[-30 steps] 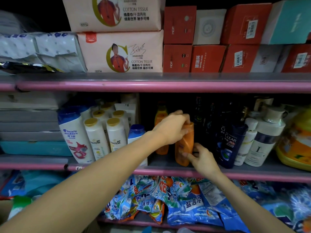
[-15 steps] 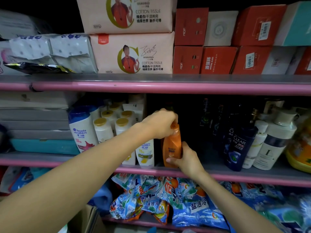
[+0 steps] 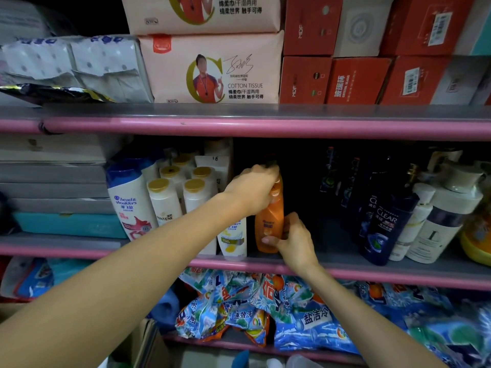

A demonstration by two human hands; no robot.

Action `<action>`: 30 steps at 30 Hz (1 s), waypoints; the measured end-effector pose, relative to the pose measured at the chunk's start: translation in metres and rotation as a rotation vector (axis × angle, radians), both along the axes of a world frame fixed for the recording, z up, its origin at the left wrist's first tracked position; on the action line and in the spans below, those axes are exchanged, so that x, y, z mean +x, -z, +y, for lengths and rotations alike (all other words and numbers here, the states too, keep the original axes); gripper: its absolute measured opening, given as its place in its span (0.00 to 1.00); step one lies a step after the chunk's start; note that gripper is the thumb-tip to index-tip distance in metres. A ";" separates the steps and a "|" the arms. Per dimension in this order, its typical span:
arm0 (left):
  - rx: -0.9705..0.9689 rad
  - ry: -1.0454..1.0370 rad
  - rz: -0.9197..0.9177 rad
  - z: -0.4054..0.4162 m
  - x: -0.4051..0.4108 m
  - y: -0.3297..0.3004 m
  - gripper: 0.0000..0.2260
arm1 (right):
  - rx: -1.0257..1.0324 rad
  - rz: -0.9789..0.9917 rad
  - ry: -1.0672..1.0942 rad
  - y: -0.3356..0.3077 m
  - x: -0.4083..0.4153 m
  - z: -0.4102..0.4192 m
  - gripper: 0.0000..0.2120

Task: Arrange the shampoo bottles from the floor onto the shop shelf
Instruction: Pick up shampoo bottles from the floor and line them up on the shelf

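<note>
An orange shampoo bottle (image 3: 269, 224) stands upright on the middle shelf (image 3: 345, 264), just right of a white bottle (image 3: 233, 240). My left hand (image 3: 252, 189) grips the orange bottle's top and hides the cap. My right hand (image 3: 292, 240) holds the bottle's lower right side, thumb on its front. White Pantene bottles (image 3: 164, 205) and a Head & Shoulders bottle (image 3: 130, 205) stand to the left. Dark Clear bottles (image 3: 382, 224) stand to the right.
A dark gap on the shelf lies between the orange bottle and the Clear bottles. Tissue packs (image 3: 212, 73) and red boxes (image 3: 356, 81) fill the shelf above. Detergent bags (image 3: 265, 309) crowd the shelf below. White pump bottles (image 3: 438, 224) stand at far right.
The orange bottle moved left and now stands upright beside the white bottle. Both hands went with it and still hold it.
</note>
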State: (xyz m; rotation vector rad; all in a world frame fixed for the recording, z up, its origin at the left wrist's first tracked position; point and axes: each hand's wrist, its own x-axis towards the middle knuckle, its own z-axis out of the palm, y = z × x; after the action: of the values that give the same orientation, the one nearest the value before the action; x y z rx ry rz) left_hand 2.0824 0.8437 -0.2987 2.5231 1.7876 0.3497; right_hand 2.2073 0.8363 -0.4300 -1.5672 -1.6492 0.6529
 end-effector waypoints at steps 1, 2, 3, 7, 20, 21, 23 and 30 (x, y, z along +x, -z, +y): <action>-0.003 -0.003 -0.001 0.001 -0.001 0.000 0.20 | 0.002 0.004 -0.002 0.000 0.000 0.001 0.25; -0.005 -0.006 -0.001 0.002 -0.001 0.001 0.20 | 0.001 0.012 -0.004 0.000 -0.001 0.002 0.24; -0.004 -0.008 -0.002 0.004 -0.002 0.001 0.19 | -0.004 0.022 -0.006 0.000 -0.001 0.003 0.24; 0.021 -0.002 -0.022 0.007 -0.001 0.002 0.18 | -0.010 0.049 -0.015 0.001 -0.001 0.006 0.24; 0.008 -0.036 -0.027 0.019 0.000 0.001 0.20 | 0.003 0.095 -0.040 0.004 -0.001 0.020 0.23; 0.005 -0.036 -0.031 0.021 0.000 0.001 0.20 | 0.004 0.096 -0.041 0.005 0.000 0.021 0.23; 0.006 -0.038 -0.038 0.023 0.000 0.002 0.20 | 0.006 0.102 -0.044 0.007 0.000 0.023 0.23; -0.001 -0.052 -0.043 0.032 0.001 0.004 0.20 | 0.014 0.104 -0.030 0.010 0.001 0.030 0.24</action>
State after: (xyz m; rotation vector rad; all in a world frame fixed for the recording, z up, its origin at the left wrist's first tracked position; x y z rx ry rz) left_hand 2.0835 0.8756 -0.3023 2.4521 1.8401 0.4019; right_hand 2.2080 0.8665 -0.4397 -1.4768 -1.5997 0.7250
